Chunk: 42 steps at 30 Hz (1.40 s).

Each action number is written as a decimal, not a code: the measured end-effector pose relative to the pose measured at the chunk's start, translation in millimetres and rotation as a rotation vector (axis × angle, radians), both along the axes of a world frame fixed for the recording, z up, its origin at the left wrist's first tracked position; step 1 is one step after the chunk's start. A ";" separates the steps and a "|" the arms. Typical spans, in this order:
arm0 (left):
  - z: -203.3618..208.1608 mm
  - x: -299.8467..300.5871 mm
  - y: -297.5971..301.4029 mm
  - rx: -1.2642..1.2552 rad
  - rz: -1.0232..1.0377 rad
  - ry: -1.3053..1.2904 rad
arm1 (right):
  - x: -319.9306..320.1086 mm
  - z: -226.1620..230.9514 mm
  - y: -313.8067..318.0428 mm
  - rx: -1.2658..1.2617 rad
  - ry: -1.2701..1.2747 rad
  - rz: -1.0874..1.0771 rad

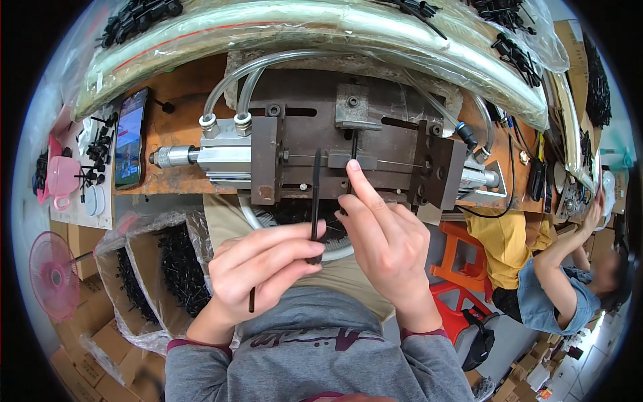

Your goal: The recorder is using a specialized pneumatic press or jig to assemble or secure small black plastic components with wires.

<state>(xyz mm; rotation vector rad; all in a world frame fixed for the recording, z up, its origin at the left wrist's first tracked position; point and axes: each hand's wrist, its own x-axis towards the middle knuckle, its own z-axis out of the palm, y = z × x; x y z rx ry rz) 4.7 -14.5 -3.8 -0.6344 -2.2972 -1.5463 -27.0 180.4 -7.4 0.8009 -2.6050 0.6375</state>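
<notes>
My left hand [268, 268] is closed in a pinch round a slim black plastic rod [315, 194] that stands upright before the metal fixture [301, 130]. Below the same fingers pokes a thin dark end [252, 299]; whether it belongs to that rod or another piece, I cannot tell. My right hand [388, 241] has its index finger stretched onto the small block [340, 159] in the middle of the fixture. Its thumb and other fingers curl round the lower end of a second black rod, whose upper part [355, 142] runs up under the clamp [352, 104]. The fingertip hides part of it.
Pneumatic cylinders [231, 159] [472, 175] flank the fixture, with clear hoses [268, 59] arching behind. A phone [130, 137] leans at left. Bagged black parts [181, 268] fill boxes lower left. A pink fan [55, 276] stands beyond. At right sits another person [556, 288].
</notes>
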 end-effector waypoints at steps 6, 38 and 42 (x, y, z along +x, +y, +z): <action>-0.4 9.9 -8.5 0.152 -0.036 -0.226 | 0.7 6.1 -2.6 0.093 -0.011 -0.025; 140.2 -101.1 -85.6 0.326 0.451 0.253 | 36.5 -80.7 -10.1 -0.136 -0.444 0.390; 86.8 -46.4 -30.7 0.420 0.170 -0.119 | 40.8 -123.4 -15.6 -0.221 -0.441 0.388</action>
